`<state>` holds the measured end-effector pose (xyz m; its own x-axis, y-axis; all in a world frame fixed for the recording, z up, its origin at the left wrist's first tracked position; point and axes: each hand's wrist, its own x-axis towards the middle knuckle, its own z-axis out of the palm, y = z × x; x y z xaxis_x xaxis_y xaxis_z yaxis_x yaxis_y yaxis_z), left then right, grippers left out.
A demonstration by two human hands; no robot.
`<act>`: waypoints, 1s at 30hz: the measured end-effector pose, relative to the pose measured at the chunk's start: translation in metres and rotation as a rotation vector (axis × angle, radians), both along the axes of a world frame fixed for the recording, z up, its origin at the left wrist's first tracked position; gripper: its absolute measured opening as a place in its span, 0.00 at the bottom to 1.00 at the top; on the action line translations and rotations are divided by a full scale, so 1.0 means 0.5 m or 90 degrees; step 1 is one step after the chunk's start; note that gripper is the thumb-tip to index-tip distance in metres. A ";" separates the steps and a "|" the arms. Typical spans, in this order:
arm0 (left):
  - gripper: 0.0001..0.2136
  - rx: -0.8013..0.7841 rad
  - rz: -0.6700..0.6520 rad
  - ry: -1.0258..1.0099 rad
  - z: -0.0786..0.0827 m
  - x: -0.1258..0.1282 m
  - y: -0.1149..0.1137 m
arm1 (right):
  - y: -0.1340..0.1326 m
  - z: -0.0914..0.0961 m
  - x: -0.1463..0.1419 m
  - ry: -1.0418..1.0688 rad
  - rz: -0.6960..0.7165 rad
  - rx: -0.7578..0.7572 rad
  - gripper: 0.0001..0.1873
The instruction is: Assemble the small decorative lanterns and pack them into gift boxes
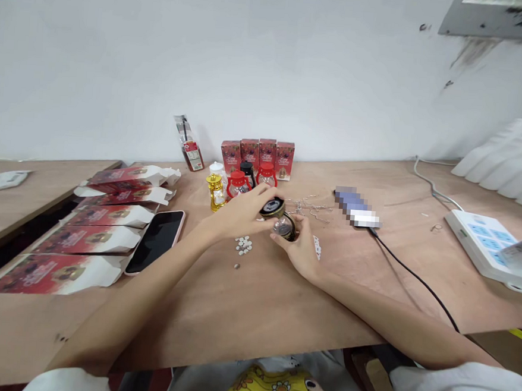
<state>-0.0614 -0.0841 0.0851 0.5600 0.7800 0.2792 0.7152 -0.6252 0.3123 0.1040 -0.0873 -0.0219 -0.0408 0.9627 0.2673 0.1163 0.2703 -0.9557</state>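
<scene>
Both my hands meet over the middle of the wooden table. My left hand is closed on the dark, gold-rimmed base cap of a small lantern. My right hand grips the lantern's clear body from below. The two parts touch, tilted on their side. Just in front of my left hand lies a small pile of white button cells, with one loose dark piece nearer to me.
Gold, red and black small lanterns stand behind my hands, before a row of red boxes. Flat red cartons and a phone lie left. Wire hooks, a cabled device and a power strip lie right.
</scene>
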 end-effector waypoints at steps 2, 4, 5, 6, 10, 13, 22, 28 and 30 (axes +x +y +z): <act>0.17 -0.111 0.078 -0.094 -0.018 -0.014 0.025 | -0.005 0.004 0.001 -0.033 -0.013 0.019 0.24; 0.15 -0.326 0.167 -0.208 -0.041 -0.029 0.050 | -0.008 0.010 0.003 -0.073 -0.022 0.056 0.21; 0.14 -0.453 0.192 -0.272 -0.054 -0.035 0.061 | -0.009 0.012 0.004 -0.089 -0.026 0.080 0.20; 0.13 -0.559 0.182 -0.328 -0.066 -0.040 0.070 | -0.010 0.013 0.006 -0.100 -0.030 0.107 0.20; 0.10 -0.742 0.107 -0.405 -0.103 -0.039 0.089 | -0.006 0.009 0.008 -0.082 -0.019 0.189 0.17; 0.11 -0.803 0.118 -0.486 -0.109 -0.029 0.088 | -0.002 0.004 0.010 -0.042 -0.014 0.215 0.16; 0.12 -0.840 0.165 -0.640 -0.101 0.014 0.066 | 0.004 -0.007 0.012 -0.006 0.028 0.306 0.29; 0.13 -0.740 0.240 -0.675 -0.120 0.030 0.074 | -0.003 -0.001 0.011 -0.056 0.018 0.296 0.30; 0.12 -0.703 0.245 -0.667 -0.127 0.028 0.077 | -0.004 0.001 0.015 -0.109 -0.037 0.316 0.33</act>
<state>-0.0471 -0.0457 0.0214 0.2167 0.8984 -0.3819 -0.0481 0.4006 0.9150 0.1115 -0.0891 -0.0213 -0.0741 0.7239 0.6859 0.2873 0.6741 -0.6805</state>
